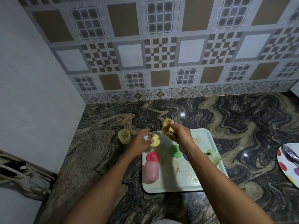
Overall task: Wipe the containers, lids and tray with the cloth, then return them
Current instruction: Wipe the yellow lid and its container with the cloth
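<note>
Marbled counter (242, 120); right forearm (203, 160) hides most of a blue lid (185, 157).

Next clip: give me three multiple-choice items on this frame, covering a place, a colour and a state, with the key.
1. Where does the yellow container stand?
A on a shelf
B on the counter, left of the tray
C on the tray

2. What colour is the lid in the left hand?
A yellow
B blue
C white

3. What is the right hand doing?
A pressing flat on the counter
B hanging empty
C gripping the cloth

Key:
1 B: the container sits on the marbled counter, clear of the tray's left edge.
2 A: the lid pinched by the left fingers is pale yellow.
3 C: the right fingers are curled round the bunched cloth above the tray.
</note>
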